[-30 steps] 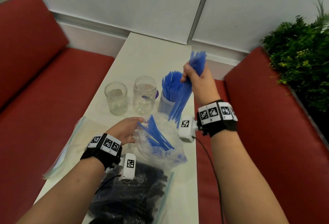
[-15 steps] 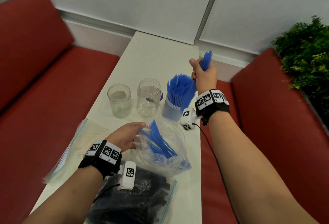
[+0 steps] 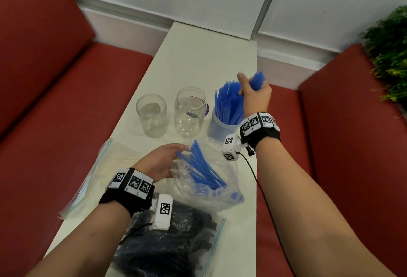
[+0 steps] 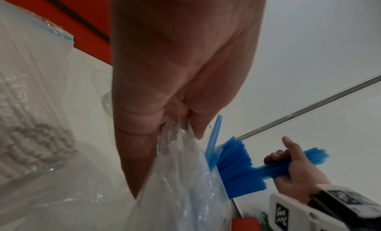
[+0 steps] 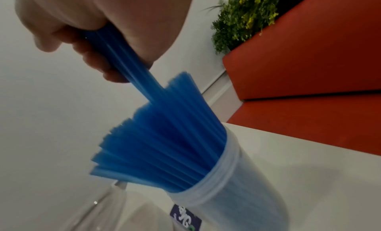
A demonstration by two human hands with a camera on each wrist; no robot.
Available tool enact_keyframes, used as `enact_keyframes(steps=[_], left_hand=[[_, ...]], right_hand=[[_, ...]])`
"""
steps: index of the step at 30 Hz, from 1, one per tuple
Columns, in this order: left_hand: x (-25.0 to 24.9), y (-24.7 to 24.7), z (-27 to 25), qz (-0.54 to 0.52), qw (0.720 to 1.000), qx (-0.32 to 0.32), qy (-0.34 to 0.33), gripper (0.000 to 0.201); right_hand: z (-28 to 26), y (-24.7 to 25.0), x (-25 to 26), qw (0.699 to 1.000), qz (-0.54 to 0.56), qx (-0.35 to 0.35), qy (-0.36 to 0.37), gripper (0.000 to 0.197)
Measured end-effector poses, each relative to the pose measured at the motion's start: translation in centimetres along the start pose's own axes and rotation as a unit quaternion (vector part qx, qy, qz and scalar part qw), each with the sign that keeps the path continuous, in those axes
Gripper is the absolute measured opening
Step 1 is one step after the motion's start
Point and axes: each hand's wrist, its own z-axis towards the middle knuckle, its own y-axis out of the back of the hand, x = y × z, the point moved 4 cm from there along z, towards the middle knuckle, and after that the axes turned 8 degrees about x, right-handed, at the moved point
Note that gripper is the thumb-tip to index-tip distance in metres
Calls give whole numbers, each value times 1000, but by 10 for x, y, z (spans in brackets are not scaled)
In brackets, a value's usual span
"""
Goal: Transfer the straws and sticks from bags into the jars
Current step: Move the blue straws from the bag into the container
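My right hand (image 3: 255, 95) grips a bundle of blue straws (image 3: 257, 80), their lower ends down among the blue straws standing in the right-hand jar (image 3: 220, 128). The same bundle (image 5: 132, 66) enters that jar (image 5: 243, 182) in the right wrist view. My left hand (image 3: 163, 160) pinches the mouth of a clear bag (image 3: 209, 179) with more blue straws (image 3: 201, 169) inside; the pinch on the bag (image 4: 181, 177) shows in the left wrist view. Two empty glass jars (image 3: 151, 114) (image 3: 190, 111) stand to the left.
A zip bag of black sticks (image 3: 171, 246) lies at the near table edge under my left wrist. A clear bag of pale straws (image 3: 88, 177) lies at the left. Red sofa seats (image 3: 66, 109) flank the narrow white table (image 3: 209, 56); a plant (image 3: 389, 52) is at right.
My right hand has lowered the bundle of blue straws from above the table into the right-hand jar. The left hand has kept its hold on the bag.
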Motion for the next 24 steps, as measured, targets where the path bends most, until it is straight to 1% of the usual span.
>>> enact_keyframes(steps=[3, 6, 7, 9, 11, 12, 13, 14, 15, 16, 17, 18, 19, 20, 21, 22, 24], left_hand=[[1, -3, 1, 1, 1000, 3, 5, 31], [0, -5, 2, 6, 1000, 9, 4, 31], [-1, -5, 2, 8, 1000, 11, 4, 31], [-3, -7, 3, 9, 1000, 11, 3, 31], [-4, -7, 4, 11, 1000, 10, 3, 31], [-4, -7, 4, 12, 1000, 9, 4, 31], [-4, -7, 4, 14, 1000, 8, 5, 30], [-4, -7, 4, 15, 1000, 7, 6, 30], [-3, -7, 4, 15, 1000, 7, 6, 30], [-2, -7, 4, 13, 1000, 7, 5, 29], [-2, -7, 4, 12, 1000, 9, 2, 29], [-1, -8, 3, 10, 1000, 11, -1, 29], [0, -8, 3, 9, 1000, 12, -3, 29], [0, -8, 2, 8, 1000, 11, -4, 30], [0, -7, 1, 7, 1000, 9, -6, 30], [1, -7, 0, 6, 1000, 6, -6, 29], [1, -7, -1, 4, 1000, -2, -8, 27]], right_hand=[[-5, 1, -18, 1000, -3, 6, -18, 26], [-8, 1, -13, 999, -11, 42, 3, 19], [-8, 1, -8, 999, -8, 48, 15, 17], [-6, 4, 4, 998, -23, 32, 51, 16], [-6, 7, 16, 991, -76, 0, 110, 20], [-8, 6, 21, 982, -128, -9, 142, 22], [-10, 2, 23, 965, -202, -8, 169, 25], [-13, -4, 20, 938, -294, 7, 182, 28], [-16, -11, 12, 904, -392, 41, 167, 32], [-20, -17, -1, 863, -482, 87, 122, 40], [-25, -21, -17, 823, -549, 132, 65, 51], [-30, -24, -31, 789, -591, 164, 25, 62], [-35, -24, -39, 774, -608, 179, 13, 68], [-39, -23, -40, 780, -599, 180, 20, 69], [-41, -20, -35, 806, -566, 165, 45, 65], [-45, -16, -27, 840, -519, 135, 83, 58], [-56, -6, -10, 905, -390, 62, 160, 45]])
